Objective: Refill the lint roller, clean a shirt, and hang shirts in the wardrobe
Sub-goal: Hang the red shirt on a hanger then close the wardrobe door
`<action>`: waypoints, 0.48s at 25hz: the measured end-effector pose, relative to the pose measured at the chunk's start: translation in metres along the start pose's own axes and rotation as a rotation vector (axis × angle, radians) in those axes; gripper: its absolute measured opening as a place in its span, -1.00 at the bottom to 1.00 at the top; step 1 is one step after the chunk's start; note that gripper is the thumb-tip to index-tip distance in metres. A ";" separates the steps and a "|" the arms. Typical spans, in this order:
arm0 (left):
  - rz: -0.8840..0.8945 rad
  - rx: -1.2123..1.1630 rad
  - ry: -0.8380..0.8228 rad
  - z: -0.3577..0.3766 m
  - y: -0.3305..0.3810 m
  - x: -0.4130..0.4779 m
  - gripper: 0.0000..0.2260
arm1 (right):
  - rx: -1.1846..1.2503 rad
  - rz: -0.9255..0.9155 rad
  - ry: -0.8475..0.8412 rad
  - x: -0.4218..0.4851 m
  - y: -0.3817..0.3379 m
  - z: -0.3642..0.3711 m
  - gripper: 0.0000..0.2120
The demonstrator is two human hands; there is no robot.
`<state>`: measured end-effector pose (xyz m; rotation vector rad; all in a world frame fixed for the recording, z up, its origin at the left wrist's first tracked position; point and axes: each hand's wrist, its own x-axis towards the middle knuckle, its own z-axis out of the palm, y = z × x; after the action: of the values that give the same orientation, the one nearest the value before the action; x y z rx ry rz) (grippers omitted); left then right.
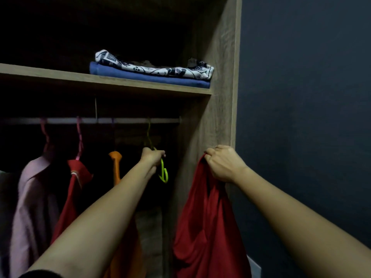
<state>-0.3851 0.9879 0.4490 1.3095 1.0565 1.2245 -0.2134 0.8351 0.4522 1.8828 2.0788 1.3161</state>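
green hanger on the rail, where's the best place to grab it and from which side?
Grip the green hanger at the neck just under its hook, coming from the open front. The hook is over the rail, so a neck grip probably lets it lift straight off. The left hand is closed there; the right hand holds the red shirt.

Matt wood-grain wardrobe (pixel 218 97) — soft red cloth shirt (pixel 202 227)

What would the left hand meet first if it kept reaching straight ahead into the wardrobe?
The left hand already grips the green hanger, which hangs from the rail. Past it the picture shows only dark space, so probably the wardrobe's back panel, though depth there is unclear.
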 end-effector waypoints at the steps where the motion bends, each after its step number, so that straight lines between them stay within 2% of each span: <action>1: 0.009 -0.072 -0.008 0.003 0.002 0.003 -0.78 | -0.006 0.002 0.014 0.001 0.000 0.001 -0.74; 3: -0.003 -0.225 -0.050 0.008 0.012 0.001 -0.93 | -0.015 0.009 0.018 0.003 0.001 0.003 -0.73; 7: -0.030 -0.381 -0.144 0.010 0.029 -0.024 -0.79 | -0.013 0.016 -0.017 0.001 0.003 0.003 -0.74; 9: -0.086 -0.378 -0.147 0.004 0.029 -0.042 -0.75 | -0.006 0.022 -0.021 0.001 0.003 0.002 -0.74; 12: -0.120 -0.243 -0.087 -0.017 0.026 -0.074 -0.72 | -0.004 0.010 -0.022 0.001 0.001 -0.005 -0.73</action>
<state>-0.4107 0.9134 0.4659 1.0870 0.8812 1.1560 -0.2155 0.8327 0.4563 1.9001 2.0571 1.2945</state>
